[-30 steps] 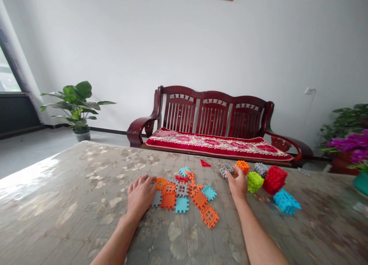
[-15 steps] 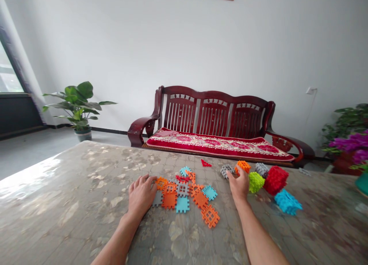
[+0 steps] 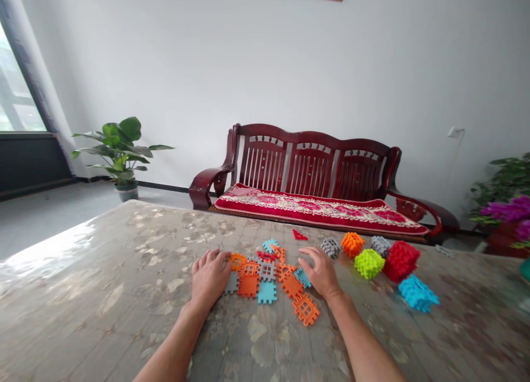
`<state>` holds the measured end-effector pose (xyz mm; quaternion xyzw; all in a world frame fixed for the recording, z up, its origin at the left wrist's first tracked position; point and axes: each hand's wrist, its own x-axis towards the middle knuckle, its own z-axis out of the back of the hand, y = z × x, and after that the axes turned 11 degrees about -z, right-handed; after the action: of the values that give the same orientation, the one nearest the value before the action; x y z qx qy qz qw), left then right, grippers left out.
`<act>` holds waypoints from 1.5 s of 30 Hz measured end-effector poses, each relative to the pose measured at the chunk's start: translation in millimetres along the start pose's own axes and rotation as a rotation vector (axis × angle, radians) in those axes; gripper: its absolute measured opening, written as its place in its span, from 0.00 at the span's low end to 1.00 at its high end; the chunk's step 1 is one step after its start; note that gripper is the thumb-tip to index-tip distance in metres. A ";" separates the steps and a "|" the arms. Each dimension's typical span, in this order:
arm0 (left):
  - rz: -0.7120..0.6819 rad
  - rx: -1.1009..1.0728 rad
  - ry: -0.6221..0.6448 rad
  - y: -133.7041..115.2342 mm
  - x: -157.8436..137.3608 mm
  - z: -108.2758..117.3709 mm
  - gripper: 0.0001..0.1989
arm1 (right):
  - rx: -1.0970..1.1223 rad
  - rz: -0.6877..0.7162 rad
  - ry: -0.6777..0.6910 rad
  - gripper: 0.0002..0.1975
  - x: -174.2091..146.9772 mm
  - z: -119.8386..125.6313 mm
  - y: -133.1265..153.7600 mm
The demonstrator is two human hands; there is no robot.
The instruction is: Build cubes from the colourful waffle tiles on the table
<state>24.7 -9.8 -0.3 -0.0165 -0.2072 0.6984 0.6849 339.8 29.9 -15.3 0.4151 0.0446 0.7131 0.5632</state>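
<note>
Blue tile (image 3: 303, 278) now pt. hidden by R hand (image 3: 322, 272).

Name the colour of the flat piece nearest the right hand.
The flat piece is light blue; head view, partly covered.

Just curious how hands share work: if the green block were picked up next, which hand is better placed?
Probably the right hand: the green block lies nearby on its side, while the left hand is across the flat pieces.
</note>
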 end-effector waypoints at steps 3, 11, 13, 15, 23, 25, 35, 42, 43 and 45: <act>-0.004 -0.002 0.001 0.1 -0.1 -0.1 0.20 | 0.005 -0.018 0.193 0.13 -2.7 -0.3 4.2; -0.067 -0.029 0.004 0.3 0.7 -2.7 0.21 | -0.019 -0.044 0.441 0.20 -3.2 4.7 8.3; -0.065 -0.050 0.000 0.6 1.0 -3.5 0.20 | -0.004 -0.059 0.443 0.18 -3.4 3.9 9.6; -0.078 -0.085 -0.007 1.5 1.7 -4.2 0.20 | 0.030 -0.068 0.431 0.16 -4.0 1.8 9.8; -0.096 -0.341 -0.037 5.0 7.6 -7.0 0.15 | 0.223 -0.185 0.336 0.05 -7.4 -7.6 9.9; -0.076 -0.418 -0.044 5.6 8.9 -8.2 0.12 | 0.258 -0.226 0.320 0.03 -7.7 -8.8 9.7; 0.006 -0.596 -0.189 7.5 10.4 -11.8 0.09 | 0.477 -0.390 0.098 0.11 -3.8 -13.9 -8.7; -0.147 -0.746 -0.115 7.7 11.4 -20.9 0.08 | 0.413 -0.376 0.053 0.17 -2.3 -10.8 -14.6; -0.167 -0.766 -0.099 7.1 11.1 -21.4 0.09 | 0.400 -0.371 0.043 0.16 -2.1 -10.5 -15.0; -0.188 -0.813 -0.080 5.6 10.7 -21.7 0.10 | 0.381 -0.367 0.028 0.15 -1.9 -9.9 -15.3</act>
<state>25.4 6.4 -19.2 -0.2394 -0.4932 0.4942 0.6746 345.2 37.8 -30.8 0.4887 0.2601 0.5836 0.5941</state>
